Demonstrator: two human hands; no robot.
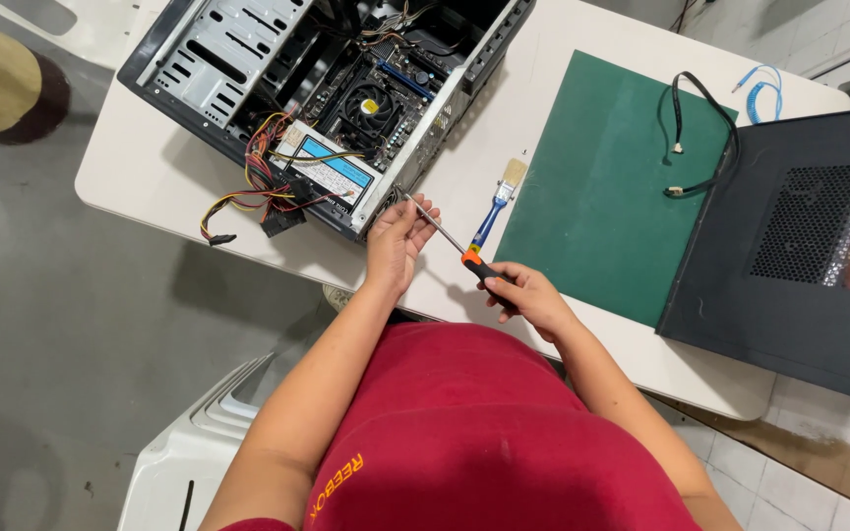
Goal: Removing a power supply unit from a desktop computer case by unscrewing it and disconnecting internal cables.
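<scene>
Two hands on one screwdriver [450,239]. Right hand [523,293] has its fingers wrapped around the black-and-orange handle; left hand [397,236] pinches the metal shaft near the tip, steadying it. Tip sits at the rear corner of the open computer case [228,59], right by the power supply [325,169], looks like it's on a screw there, can't see the screw itself. Case lies on its side on the white tabletop [150,167], side panel already off: dark panel [789,246] rests well apart at the right, partly over the green mat [602,187]. Inside, motherboard and cooler fan [371,106] exposed, coloured wire bundle [258,187] spilling out over the case edge, so cables seem unplugged. Power supply still seated in the case, so removal looks unfinished. Blue-handled paintbrush [497,206] lies just beside the screwdriver, untouched. Loose black cable [705,138] lies on the mat.
</scene>
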